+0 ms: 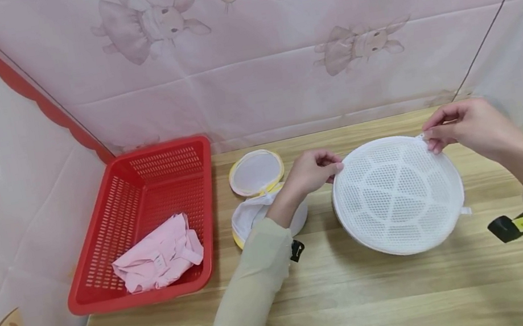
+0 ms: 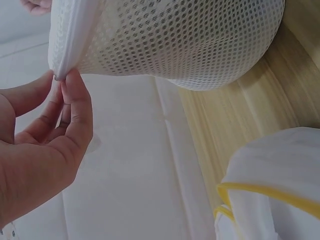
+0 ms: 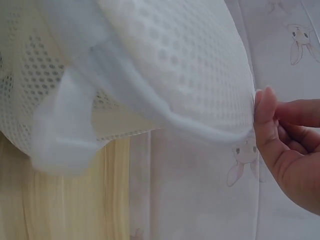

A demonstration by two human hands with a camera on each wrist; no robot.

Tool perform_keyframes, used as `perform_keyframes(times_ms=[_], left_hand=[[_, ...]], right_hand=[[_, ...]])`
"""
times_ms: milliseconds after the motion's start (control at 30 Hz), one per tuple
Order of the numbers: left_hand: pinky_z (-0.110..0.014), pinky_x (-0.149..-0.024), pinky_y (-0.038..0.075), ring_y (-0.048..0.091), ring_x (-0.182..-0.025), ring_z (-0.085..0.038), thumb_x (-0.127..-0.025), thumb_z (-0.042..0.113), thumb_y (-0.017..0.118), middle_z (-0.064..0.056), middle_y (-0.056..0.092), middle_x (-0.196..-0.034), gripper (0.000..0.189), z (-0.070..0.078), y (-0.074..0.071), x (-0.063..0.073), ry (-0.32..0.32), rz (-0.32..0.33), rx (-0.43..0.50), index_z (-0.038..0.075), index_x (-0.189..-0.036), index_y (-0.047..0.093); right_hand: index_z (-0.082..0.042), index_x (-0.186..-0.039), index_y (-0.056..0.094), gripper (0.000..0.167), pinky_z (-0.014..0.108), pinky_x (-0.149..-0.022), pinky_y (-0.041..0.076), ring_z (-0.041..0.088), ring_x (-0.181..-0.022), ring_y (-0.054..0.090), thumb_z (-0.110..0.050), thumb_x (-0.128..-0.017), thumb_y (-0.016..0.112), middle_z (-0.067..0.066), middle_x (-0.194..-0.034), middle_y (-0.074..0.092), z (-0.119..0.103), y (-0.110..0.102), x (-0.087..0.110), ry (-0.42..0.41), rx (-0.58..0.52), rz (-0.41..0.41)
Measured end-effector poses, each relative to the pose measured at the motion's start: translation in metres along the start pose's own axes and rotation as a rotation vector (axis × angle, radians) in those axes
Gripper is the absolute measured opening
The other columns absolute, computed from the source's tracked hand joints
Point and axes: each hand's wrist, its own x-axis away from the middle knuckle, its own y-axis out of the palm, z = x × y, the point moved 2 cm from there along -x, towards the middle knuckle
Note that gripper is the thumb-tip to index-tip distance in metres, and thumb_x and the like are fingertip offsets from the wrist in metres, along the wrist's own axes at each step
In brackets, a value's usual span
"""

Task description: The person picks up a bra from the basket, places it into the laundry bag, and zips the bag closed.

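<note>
A round white mesh laundry bag (image 1: pixel 399 197) stands on the wooden table, its flat top tilted toward me. At the upper left of its rim, my left hand (image 1: pixel 311 172) pinches the edge between thumb and fingers. The left wrist view shows those fingers (image 2: pixel 77 102) on the white zipper band (image 2: pixel 82 30). My right hand (image 1: pixel 469 129) pinches the rim at the upper right, near a small pale piece that may be the zipper pull. A white fabric tab (image 3: pixel 65 125) hangs from the bag's side in the right wrist view.
Left of the bag, a smaller white bag with yellow trim (image 1: pixel 250 217) stands with its round lid (image 1: pixel 257 172) flipped back, partly behind my left forearm. Farther left, a red plastic basket (image 1: pixel 208 195) holds a folded pink cloth (image 1: pixel 158 255). Printed curtains (image 1: pixel 269 86) border the table.
</note>
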Motion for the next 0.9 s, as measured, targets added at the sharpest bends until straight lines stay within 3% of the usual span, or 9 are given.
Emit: perform_keyframes(times_ms=[267, 467, 900], left_hand=[[-0.018, -0.057, 0.048, 0.06, -0.07, -0.017, -0.086, 0.012, 0.063, -0.001, 0.059, -0.076, 0.008, 0.008, 0.003, -0.003, 0.055, 0.01, -0.129, 0.004, -0.089, 0.065], [-0.017, -0.056, 0.044, 0.055, -0.065, -0.011, -0.086, 0.014, 0.064, 0.0, 0.058, -0.074, 0.009, 0.016, 0.005, -0.004, 0.069, 0.011, -0.199, 0.005, -0.088, 0.066], [-0.015, -0.053, 0.043, 0.053, -0.059, -0.008, -0.083, 0.011, 0.067, 0.001, 0.058, -0.069, 0.007, 0.014, 0.008, -0.001, 0.048, 0.1, -0.169, 0.005, -0.08, 0.066]], right_hand=[[0.014, -0.099, 0.057, 0.019, 0.027, -0.064, 0.053, 0.019, -0.063, 0.064, -0.001, -0.088, 0.056, 0.009, -0.072, 0.065, -0.013, 0.003, -0.004, -0.021, -0.009, 0.007], [0.015, -0.098, 0.057, 0.018, 0.028, -0.063, 0.054, 0.018, -0.062, 0.063, 0.0, -0.088, 0.056, 0.008, -0.072, 0.065, -0.018, 0.006, -0.005, -0.029, -0.035, 0.0], [0.013, -0.1, 0.058, 0.021, 0.026, -0.064, 0.053, 0.018, -0.063, 0.064, -0.005, -0.089, 0.057, 0.006, -0.073, 0.066, -0.018, 0.009, -0.003, -0.005, 0.037, 0.015]])
